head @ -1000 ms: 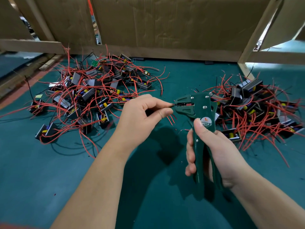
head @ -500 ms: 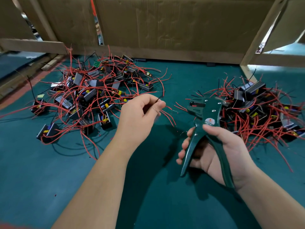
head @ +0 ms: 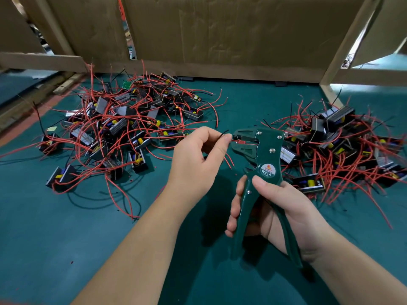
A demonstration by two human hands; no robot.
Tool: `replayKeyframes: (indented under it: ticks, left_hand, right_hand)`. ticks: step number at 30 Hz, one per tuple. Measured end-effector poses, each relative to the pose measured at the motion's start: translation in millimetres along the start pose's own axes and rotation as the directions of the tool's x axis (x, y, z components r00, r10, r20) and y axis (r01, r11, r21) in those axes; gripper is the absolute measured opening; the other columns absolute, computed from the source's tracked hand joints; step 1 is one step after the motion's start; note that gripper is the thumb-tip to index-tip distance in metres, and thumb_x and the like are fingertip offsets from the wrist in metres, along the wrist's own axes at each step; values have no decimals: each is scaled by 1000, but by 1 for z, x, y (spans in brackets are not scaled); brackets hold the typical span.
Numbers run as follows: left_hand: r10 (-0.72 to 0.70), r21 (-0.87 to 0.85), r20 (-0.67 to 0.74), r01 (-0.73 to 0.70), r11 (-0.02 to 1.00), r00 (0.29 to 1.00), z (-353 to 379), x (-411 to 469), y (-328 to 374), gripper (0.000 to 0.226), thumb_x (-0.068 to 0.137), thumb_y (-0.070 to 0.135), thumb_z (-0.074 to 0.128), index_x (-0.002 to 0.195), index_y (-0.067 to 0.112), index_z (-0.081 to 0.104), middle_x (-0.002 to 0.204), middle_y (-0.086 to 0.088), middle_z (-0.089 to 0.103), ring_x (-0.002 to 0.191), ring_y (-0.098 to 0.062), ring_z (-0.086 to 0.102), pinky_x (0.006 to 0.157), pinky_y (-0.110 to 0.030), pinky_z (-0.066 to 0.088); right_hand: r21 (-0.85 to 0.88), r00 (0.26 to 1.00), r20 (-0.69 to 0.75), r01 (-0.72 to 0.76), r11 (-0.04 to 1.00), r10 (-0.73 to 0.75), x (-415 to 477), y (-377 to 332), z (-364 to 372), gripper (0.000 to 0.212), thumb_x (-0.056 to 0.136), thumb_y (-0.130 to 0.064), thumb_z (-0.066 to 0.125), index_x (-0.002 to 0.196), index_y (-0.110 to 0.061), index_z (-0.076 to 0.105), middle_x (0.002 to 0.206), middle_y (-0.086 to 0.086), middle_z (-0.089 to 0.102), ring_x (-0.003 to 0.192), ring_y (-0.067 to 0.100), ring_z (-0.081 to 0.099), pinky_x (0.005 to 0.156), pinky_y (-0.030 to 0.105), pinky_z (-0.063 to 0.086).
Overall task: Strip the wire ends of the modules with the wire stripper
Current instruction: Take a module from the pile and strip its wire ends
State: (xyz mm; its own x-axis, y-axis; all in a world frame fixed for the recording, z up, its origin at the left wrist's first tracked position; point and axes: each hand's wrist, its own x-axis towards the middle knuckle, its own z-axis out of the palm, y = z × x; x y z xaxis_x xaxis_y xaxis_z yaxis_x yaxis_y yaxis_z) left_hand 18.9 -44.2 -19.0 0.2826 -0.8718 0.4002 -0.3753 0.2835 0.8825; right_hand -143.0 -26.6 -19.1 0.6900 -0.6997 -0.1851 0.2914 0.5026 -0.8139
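Note:
My right hand (head: 275,208) grips the two handles of the green wire stripper (head: 262,155), head up and jaws pointing left. My left hand (head: 198,159) pinches a wire between thumb and forefinger right at the jaws; a red wire end (head: 240,141) lies in the jaw mouth. A black wire tip sticks up beside my left thumb. More red wires hang below my left hand. The module those wires belong to is hidden inside my left palm.
One heap of black modules with red wires (head: 123,128) lies on the green table mat (head: 66,238) at the left, another heap (head: 339,148) at the right. Cardboard panels (head: 220,34) and wooden rails wall off the back.
The stripper swung back up and left to my left hand, and a red wire end now sits in its jaws. Half a second ago hand and tool were apart, handles spread.

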Motion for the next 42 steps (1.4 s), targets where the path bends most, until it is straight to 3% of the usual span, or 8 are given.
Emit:
replayKeyframes:
  ticks: [5,16,21,25,28,32,36,42]
  left_hand:
    - [9,-5,-12,-9,1000,1000,-2,1,1,17,89,31,58,73,26,57,63,13,58,62,-20,59,60,-38,50]
    - [28,-4,15,-28,1000,1000,-1,0,1,19,93,23,59,74,27,58,57,11,57,54,-5,51,57,-18,43]
    - [23,-61,63,-19,998,998,-1,0,3,16,92,31,52,76,29,56,57,7,56,51,-5,49,52,-19,41]
    - [-81,-91,121,92,992,989,3,-1,-1,19,97,27,45,82,28,57,58,14,53,57,-7,51,64,-31,49]
    - [-105,-13,80,106,994,991,5,0,-5,22,100,17,43,90,29,59,63,19,56,67,-4,53,73,-28,47]
    - [-80,-242,65,93,966,995,3,0,5,17,100,8,44,100,20,55,70,10,53,65,-4,52,66,-16,44]
    - [60,-383,164,8,924,985,2,-8,15,17,96,6,52,104,20,51,73,3,60,64,-9,64,53,-20,51]
    - [74,-407,302,58,912,950,4,-11,17,21,90,8,59,100,26,53,73,8,63,77,-6,64,56,-24,53]
  right_hand:
    - [-12,1000,-15,8,1000,-8,-2,-1,1,52,60,-47,83,84,-5,64,71,23,59,61,36,62,63,50,53]
    - [-22,996,-87,-6,1000,4,-3,-3,6,45,69,-52,62,75,-7,63,63,22,55,52,33,57,56,46,52]
    - [-38,992,-125,-11,999,6,-5,-2,8,50,68,-59,61,70,-9,60,58,19,52,46,30,54,52,42,51]
    - [-16,969,-246,-23,1000,19,0,-1,8,53,67,-61,66,64,-10,53,53,14,46,39,26,46,45,36,47]
    - [160,980,-195,-17,987,48,4,-4,6,50,70,-57,55,74,-8,61,71,20,59,56,32,59,57,44,55]
    - [263,993,-64,-79,961,99,4,-7,1,63,71,-60,54,95,-4,70,99,26,65,65,37,65,66,50,56]
    - [303,994,46,-113,946,104,5,-9,-1,70,77,-68,44,120,-18,66,119,26,60,67,32,64,71,46,55]
    - [313,992,121,-73,947,37,2,-16,-9,63,74,-67,54,103,-13,68,101,18,64,68,33,63,73,47,54]
